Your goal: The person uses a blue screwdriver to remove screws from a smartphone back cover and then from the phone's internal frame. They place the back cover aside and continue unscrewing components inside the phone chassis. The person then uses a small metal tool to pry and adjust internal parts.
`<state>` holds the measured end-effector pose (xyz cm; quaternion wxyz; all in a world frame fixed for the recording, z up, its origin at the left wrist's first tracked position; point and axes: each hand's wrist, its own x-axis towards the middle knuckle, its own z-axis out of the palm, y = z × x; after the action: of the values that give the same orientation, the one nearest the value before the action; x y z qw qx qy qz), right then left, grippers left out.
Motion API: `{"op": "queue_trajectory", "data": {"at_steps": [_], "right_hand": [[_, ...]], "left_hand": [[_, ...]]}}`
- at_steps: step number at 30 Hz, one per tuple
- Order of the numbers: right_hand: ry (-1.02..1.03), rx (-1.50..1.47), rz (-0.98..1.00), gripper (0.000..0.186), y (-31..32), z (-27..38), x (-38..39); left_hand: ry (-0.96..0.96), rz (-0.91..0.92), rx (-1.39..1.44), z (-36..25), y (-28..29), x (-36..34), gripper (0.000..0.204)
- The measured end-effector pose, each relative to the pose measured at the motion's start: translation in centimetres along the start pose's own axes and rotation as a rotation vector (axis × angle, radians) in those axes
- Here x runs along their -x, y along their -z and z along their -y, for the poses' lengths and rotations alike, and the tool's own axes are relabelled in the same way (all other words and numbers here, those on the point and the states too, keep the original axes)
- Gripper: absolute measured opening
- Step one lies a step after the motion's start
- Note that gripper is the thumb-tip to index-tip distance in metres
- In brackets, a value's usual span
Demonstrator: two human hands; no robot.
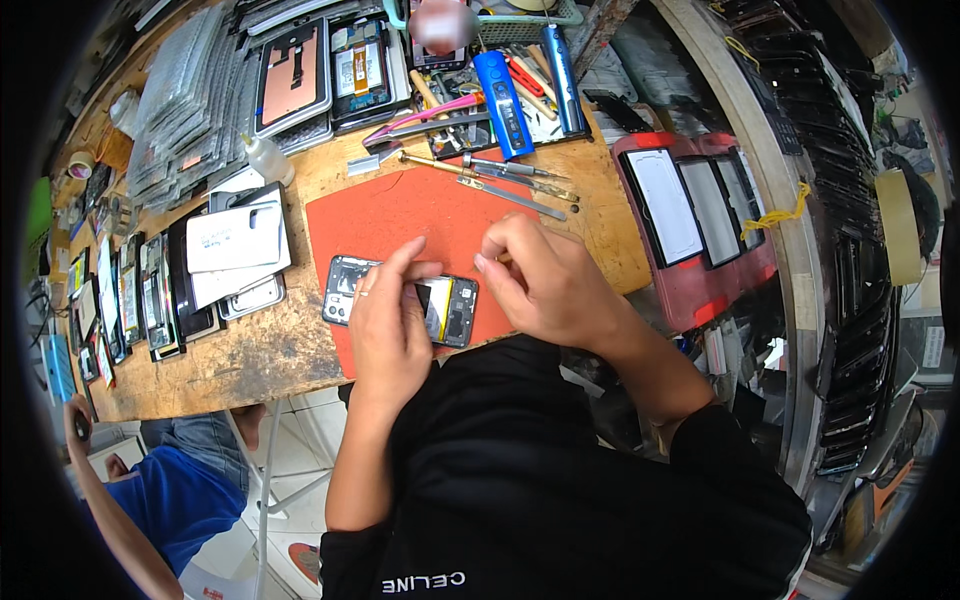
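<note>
Covering the middle of an opened phone [437, 306], the left hand [388, 310] hid many of its inner parts from me; the camera end showed on the left, part of the battery and a dark section on the right. Its fingers were loosely bent, and I could not tell whether they gripped anything. The right hand [545, 275] had thumb and forefinger drawn together, anything between them too small to make out. The phone lay on the red mat [400, 215], beneath the left hand and left of the right one. Slim metal tools [512, 197] lay beyond the hands, at the mat's far edge, with a blue device [502, 105] farther off. To the left, papers [235, 245] partly covered some phone parts; near left, a person in blue [190, 500] was half hidden by the table [270, 365].
</note>
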<state>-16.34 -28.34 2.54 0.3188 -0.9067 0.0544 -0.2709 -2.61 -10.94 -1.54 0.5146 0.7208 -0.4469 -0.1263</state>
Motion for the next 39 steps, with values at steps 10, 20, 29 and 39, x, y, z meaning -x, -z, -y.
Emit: {"op": "queue_trajectory", "data": {"at_steps": [10, 20, 29, 39], "right_hand": [[-0.001, 0.011, 0.174, 0.020, 0.5, 2.0, -1.3], [0.227, 0.163, 0.237, 0.034, 0.9, 1.8, -2.7], [0.255, 0.024, 0.197, 0.034, 0.8, 1.1, -2.0], [0.176, 0.016, 0.124, 0.029, 0.4, 0.8, -1.6]], "left_hand": [[-0.182, 0.005, -0.160, -0.1, -0.2, -0.3, 0.049], [-0.223, 0.004, -0.210, -0.3, -0.1, -0.3, 0.028], [-0.269, -0.007, -0.169, -0.1, -0.2, -0.5, 0.021], [-0.202, 0.047, -0.287, -0.7, -0.2, -0.3, 0.025]]}}
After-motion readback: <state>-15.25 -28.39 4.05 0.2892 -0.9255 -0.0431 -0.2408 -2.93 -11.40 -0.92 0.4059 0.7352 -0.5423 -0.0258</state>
